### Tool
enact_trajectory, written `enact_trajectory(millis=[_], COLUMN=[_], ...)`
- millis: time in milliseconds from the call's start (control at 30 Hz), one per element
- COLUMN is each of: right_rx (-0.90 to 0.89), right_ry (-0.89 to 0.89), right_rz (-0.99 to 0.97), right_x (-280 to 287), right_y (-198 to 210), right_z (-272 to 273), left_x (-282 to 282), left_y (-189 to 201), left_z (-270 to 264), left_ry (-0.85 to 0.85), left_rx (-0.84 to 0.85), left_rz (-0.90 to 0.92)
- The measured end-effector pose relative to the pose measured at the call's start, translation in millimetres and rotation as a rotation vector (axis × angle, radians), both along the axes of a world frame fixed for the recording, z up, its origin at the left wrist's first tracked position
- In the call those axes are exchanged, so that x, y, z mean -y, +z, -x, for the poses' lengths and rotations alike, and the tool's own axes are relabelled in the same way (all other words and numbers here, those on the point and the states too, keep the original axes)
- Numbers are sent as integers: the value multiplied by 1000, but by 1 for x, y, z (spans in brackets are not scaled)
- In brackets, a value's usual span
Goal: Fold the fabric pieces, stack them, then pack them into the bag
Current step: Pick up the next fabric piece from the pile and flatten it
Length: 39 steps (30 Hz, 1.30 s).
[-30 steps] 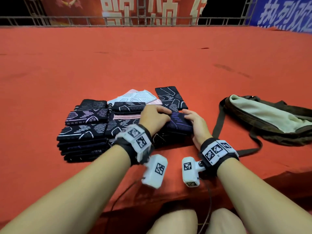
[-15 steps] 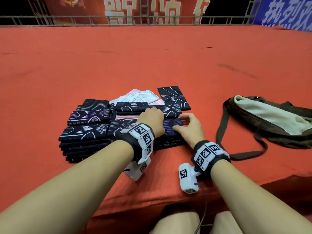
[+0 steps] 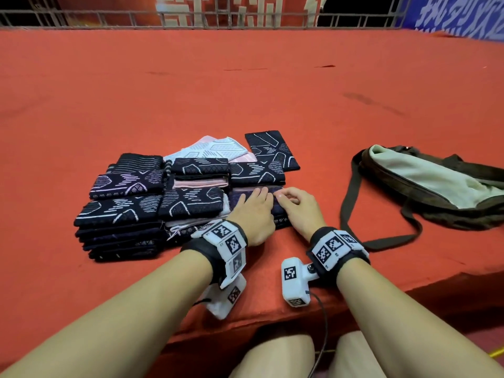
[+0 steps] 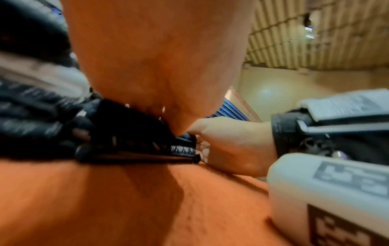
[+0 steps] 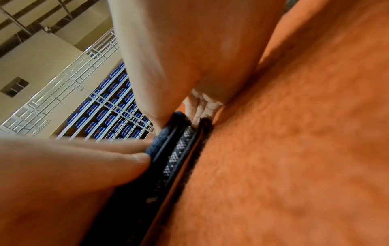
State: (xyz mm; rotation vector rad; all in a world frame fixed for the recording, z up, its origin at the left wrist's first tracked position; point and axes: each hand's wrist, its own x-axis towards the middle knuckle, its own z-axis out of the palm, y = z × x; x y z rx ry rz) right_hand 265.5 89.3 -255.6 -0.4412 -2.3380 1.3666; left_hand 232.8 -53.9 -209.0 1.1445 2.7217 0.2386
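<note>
On the red felt table [image 3: 245, 91], your left hand [image 3: 252, 216] and right hand [image 3: 298, 207] press flat, fingers extended, on a folded dark patterned fabric piece [image 3: 275, 199], likely settling it onto its stack, beside the open olive bag [image 3: 436, 184].

A: Where is there room to pass?
B: The red tabletop [image 3: 245, 85] lies bare beyond the stacks of folded fabric [image 3: 152, 197], and in the strip between them and the bag [image 3: 436, 186].
A: What blocks?
B: The bag's strap [image 3: 351, 192] loops across that strip; stacks crowd the left.
</note>
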Motion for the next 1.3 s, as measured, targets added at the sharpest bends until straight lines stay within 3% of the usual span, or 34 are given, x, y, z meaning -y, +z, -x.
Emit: enact_trajectory(millis=[100, 167, 233, 367, 467, 600, 733, 800, 933, 1000, 1167, 1300], right_rx=[16, 75, 180, 491, 723, 812, 933, 921, 584, 432, 435, 492], right_ry=[14, 25, 42, 151, 193, 177, 289, 314, -36, -179, -55, -49], right_rz=[-25, -161, -321, -438, -436, -421, -293, -193, -9, -89, -87, 46], right_x=[2, 1, -1, -1, 3, 5, -3, -21, -53, -60, -54, -51], right_y=[4, 9, 14, 15, 10, 12, 47, 71, 79, 66, 49, 51], right_z=[-4, -8, -7, -6, -10, -4, 2, 12, 39, 53, 82, 97], left_x=[5, 4, 1, 0, 3, 2, -3, -7, -12, -11, -11, -14], left_y=[-5, 0, 3, -4, -8, -8, -1, 6, 18, 19, 17, 12], left_z=[1, -1, -3, -6, -8, -7, -1, 2, 10, 14, 17, 18], left_ry=[18, 45, 72, 86, 73, 75, 87, 87, 68, 65, 91, 107], left_rx=[132, 188, 210, 199, 171, 195, 251, 272, 377, 421, 484, 471], left_rz=[-6, -23, -18, -13, 2, 29, 114, 170, 213, 210, 147, 119])
